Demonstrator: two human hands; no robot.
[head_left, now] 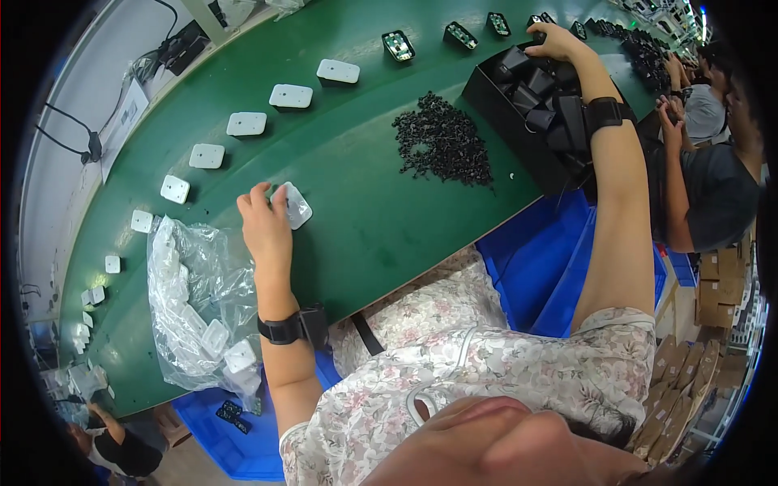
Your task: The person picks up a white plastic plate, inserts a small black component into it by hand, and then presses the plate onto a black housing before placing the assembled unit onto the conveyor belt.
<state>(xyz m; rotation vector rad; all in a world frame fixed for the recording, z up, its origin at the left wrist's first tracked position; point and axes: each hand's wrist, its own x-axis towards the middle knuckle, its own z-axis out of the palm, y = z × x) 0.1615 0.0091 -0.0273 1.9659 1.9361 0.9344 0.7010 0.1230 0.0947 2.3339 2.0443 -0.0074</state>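
On the green table, my left hand [266, 223] has its fingers bent at the left edge of a white plastic cover [299, 209], thumb against it. The cover's shiny face is turned up. Stretched far to the right, my right hand [556, 42] curls its fingers over a dark housing at the far rim of a black box [510, 134]; the fingers partly hide that piece. Black plastic housings [539, 81] fill the box. A heap of small black parts [444, 139] lies between my hands.
Closed white-topped units [247, 124] curve along the table's left side. Open housings with green boards [398, 46] line the far side. A clear bag of white covers [203, 300] lies left of my left arm. Blue bins [535, 259] sit below the edge. People work at both sides.
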